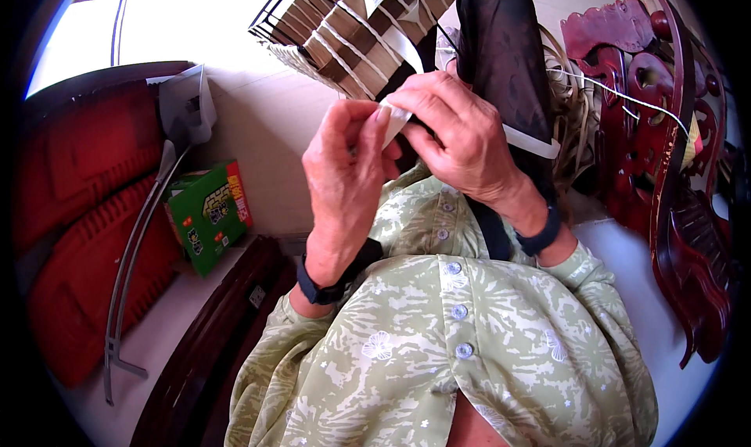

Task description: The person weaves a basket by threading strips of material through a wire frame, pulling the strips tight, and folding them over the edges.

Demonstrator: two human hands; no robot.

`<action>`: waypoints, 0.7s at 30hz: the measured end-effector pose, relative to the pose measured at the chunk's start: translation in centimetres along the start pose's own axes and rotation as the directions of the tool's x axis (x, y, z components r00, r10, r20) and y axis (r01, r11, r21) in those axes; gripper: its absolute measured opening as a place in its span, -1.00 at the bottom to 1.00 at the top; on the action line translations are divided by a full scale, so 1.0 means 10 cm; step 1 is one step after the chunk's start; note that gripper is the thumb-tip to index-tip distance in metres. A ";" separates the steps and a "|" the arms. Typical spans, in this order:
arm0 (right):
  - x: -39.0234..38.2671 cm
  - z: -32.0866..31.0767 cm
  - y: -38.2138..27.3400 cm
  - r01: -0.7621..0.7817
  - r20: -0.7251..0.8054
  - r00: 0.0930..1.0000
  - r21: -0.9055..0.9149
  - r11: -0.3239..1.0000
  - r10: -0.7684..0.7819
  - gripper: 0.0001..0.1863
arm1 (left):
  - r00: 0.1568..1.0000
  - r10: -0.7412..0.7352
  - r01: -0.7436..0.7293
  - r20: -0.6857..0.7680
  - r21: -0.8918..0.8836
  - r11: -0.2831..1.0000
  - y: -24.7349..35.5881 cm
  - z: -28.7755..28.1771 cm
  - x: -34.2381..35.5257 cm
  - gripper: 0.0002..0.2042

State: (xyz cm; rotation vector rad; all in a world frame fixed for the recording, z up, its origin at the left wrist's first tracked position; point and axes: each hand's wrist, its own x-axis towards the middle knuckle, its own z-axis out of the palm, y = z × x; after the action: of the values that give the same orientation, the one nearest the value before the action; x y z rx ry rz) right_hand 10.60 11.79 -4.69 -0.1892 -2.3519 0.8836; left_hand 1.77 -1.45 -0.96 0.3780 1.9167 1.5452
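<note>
A flat white strip [396, 124] runs between my two hands in front of my chest. My left hand [343, 169] is closed, its thumb and forefinger pinching the strip near one end. My right hand [463, 134] is closed on the same strip from the other side, fingers curled over it. A white length showing past my right wrist may be the strip's other part; the join is hidden. Just beyond my hands is a black wire-frame basket [352, 40], tilted, woven with brown bands and pale cord. White pieces are tucked into its weave.
Dark trousers cover my leg [504, 56] beside the basket. Tan strands [575, 126] hang by a carved red-wood chair [641, 111] at the right, with a white cord across it. A green box [205, 220], a grey metal stand [129, 290] and red slabs [86, 142] are at the left.
</note>
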 end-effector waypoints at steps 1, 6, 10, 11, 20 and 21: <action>0.00 -0.10 -0.09 -0.221 0.102 0.973 0.179 0.959 0.206 -0.65 | 1.000 0.021 -0.020 -0.018 0.054 0.998 -0.04 -0.07 -0.01 -0.88; 0.22 -0.36 0.05 -0.444 0.105 0.893 0.364 0.819 0.438 -0.83 | 0.942 0.334 -0.281 0.026 0.602 0.747 0.03 -0.28 0.03 -0.90; 0.50 -0.20 0.05 -0.254 0.309 0.944 0.445 0.858 0.119 -0.80 | 0.817 0.543 -0.516 0.195 0.667 0.538 0.12 -0.28 0.09 -0.89; 0.53 -0.14 0.10 -0.294 0.423 0.904 0.518 0.803 0.058 -0.78 | 0.798 0.560 -0.544 0.222 0.664 0.513 0.15 -0.28 0.09 -0.89; 0.33 -0.25 0.34 -0.644 0.385 0.748 0.223 0.731 0.541 -0.71 | 0.999 0.042 -0.039 -0.015 0.179 0.983 0.17 -0.36 0.00 -0.82; 0.20 -0.16 0.41 -0.552 0.371 0.802 0.160 0.818 0.469 -0.68 | 0.999 0.040 -0.038 -0.009 0.149 0.988 0.14 -0.35 -0.02 -0.81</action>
State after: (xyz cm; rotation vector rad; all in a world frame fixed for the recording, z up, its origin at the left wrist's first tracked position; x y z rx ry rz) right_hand 9.65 16.49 -5.37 -0.6493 -2.4774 1.5846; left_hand -0.56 -3.88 0.76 0.4739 2.0522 1.4353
